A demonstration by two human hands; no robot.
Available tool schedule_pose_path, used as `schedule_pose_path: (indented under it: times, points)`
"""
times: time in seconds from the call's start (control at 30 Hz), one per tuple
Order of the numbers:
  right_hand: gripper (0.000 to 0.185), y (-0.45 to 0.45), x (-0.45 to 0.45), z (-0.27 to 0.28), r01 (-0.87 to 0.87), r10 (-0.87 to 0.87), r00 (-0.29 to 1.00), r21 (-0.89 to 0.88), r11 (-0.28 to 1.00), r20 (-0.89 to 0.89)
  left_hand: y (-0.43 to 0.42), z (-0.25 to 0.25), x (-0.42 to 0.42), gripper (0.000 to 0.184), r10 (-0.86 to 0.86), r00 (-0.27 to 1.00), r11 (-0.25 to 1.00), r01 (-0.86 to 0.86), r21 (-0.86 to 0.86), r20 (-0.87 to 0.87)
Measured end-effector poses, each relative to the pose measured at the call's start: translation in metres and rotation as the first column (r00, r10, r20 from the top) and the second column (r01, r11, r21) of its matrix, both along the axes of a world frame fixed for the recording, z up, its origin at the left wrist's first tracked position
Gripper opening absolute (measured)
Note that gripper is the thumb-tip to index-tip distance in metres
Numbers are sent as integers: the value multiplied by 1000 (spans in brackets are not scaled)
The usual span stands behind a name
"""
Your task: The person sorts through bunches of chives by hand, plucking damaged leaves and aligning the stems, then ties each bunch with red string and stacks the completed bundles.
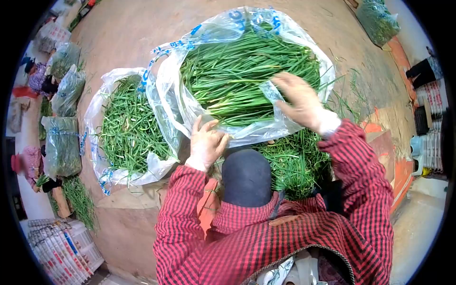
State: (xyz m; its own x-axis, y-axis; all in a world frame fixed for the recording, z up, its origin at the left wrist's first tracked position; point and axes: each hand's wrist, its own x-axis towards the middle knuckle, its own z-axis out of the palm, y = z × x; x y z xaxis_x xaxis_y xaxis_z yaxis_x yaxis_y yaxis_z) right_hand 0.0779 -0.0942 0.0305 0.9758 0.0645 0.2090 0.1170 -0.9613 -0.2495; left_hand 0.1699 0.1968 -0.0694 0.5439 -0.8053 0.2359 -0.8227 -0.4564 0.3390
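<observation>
A large clear plastic bag (167, 78) with blue print lies open in front of me, filled with long green stalks (251, 71) that look like garlic chives, laid mostly side by side. My right hand (301, 102) is at its right front, with the thumb and fingers closed on a flap of the plastic over the stalks. At the near left rim, my left hand (207, 142) has bent fingers on the edge of the same bag; its exact grip is partly hidden.
A smaller open bag (111, 78) of tangled greens stands left. Loose greens (297, 166) lie before my knee (247, 178). Filled bags (61, 145) and two people (31, 164) are at far left. White crates (66, 249) stand lower left; another filled bag (377, 21) is upper right.
</observation>
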Motion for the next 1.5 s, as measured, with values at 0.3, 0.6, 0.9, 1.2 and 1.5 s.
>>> schedule_pose_path:
  times: [0.3, 0.6, 0.9, 1.2, 1.5]
  points:
    - [75, 97, 65, -77, -142, 38, 912, -227, 963, -409, 21, 23, 55, 83, 432, 889, 747, -447, -491, -152]
    - [37, 53, 164, -7, -27, 27, 1000, -6, 1000, -3, 6, 21, 165, 43, 96, 641, 503, -691, -519, -761]
    - [82, 108, 288, -38, -96, -37, 834, -211, 973, -551, 2, 23, 185, 43, 0, 664, 385, -690, -612, -748]
    - [73, 75, 341, -32, -21, 108, 639, 123, 992, -762, 1, 5, 191, 42, 27, 664, 387, -697, -604, -748]
    - [73, 84, 355, -55, -241, 70, 649, -118, 963, -757, -3, -7, 190, 41, 23, 647, 405, -703, -585, -762]
